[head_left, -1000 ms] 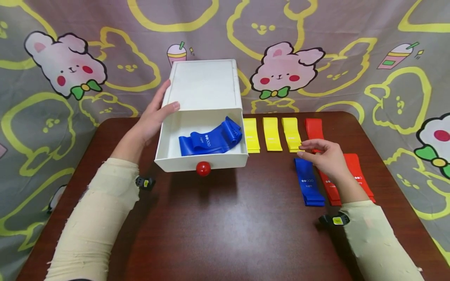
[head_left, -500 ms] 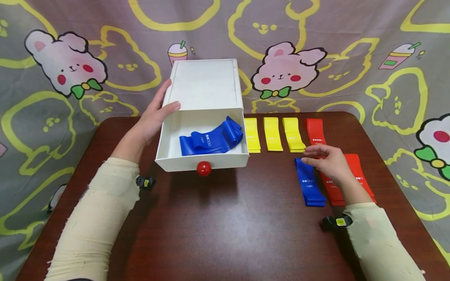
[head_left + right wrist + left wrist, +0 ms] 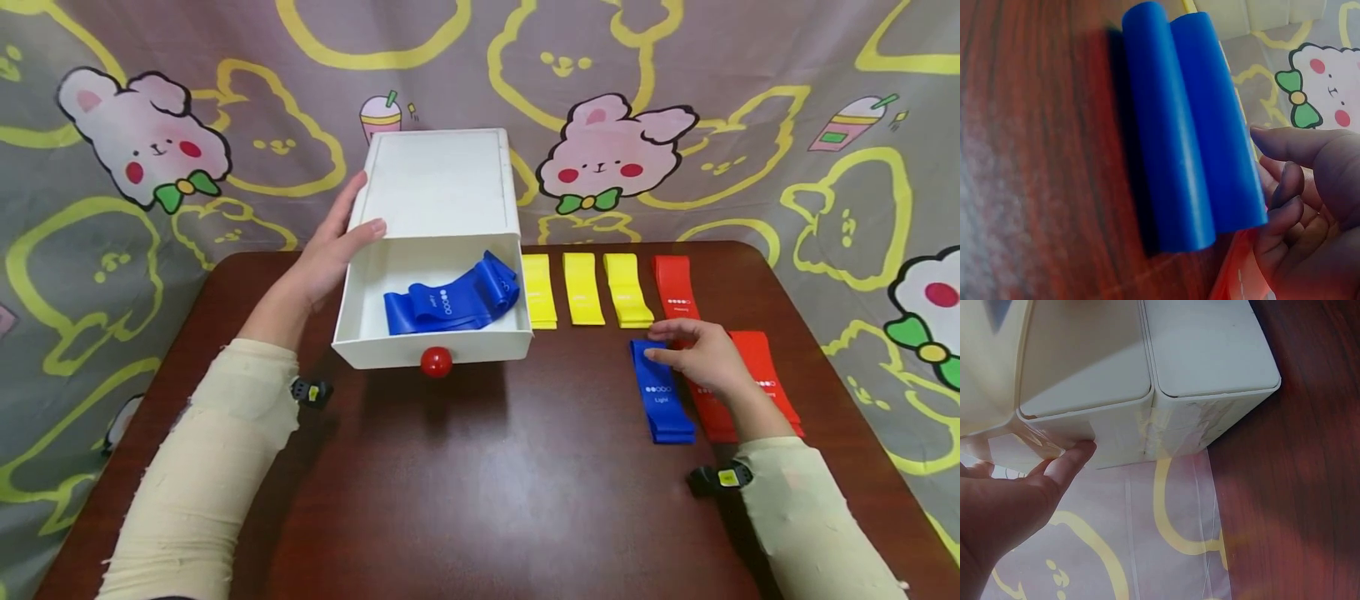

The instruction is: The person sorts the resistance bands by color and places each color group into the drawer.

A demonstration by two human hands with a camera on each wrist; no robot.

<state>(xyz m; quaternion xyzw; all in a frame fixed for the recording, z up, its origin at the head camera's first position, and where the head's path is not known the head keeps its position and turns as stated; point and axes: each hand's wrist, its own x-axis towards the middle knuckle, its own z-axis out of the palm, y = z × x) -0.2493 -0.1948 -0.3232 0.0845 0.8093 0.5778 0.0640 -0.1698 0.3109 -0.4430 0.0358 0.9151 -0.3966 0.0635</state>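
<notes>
My left hand (image 3: 330, 250) rests on the left side of a white drawer unit (image 3: 438, 183), thumb over its top edge and fingers along its side. The drawer (image 3: 420, 351) with a red knob (image 3: 437, 362) is pulled out. Crumpled blue resistance bands (image 3: 450, 300) lie in it. Over the far end of a folded blue resistance band (image 3: 660, 404) marked "Light", my right hand (image 3: 701, 358) hovers with loosely bent fingers. In the right wrist view, the thumb and fingertips (image 3: 1263, 134) are right at the edge of that blue band (image 3: 1179, 144).
Three yellow bands (image 3: 582, 289) lie in a row right of the drawer unit. Several red bands (image 3: 757, 367) lie beside and under my right hand. A patterned cloth (image 3: 450, 58) hangs behind the brown table (image 3: 480, 500). In the left wrist view, other drawer sections (image 3: 1213, 347) adjoin.
My right hand has shifted slightly right and toward me, so its thumb now overlaps the blue band's far end. My left hand and the drawer have stayed put.
</notes>
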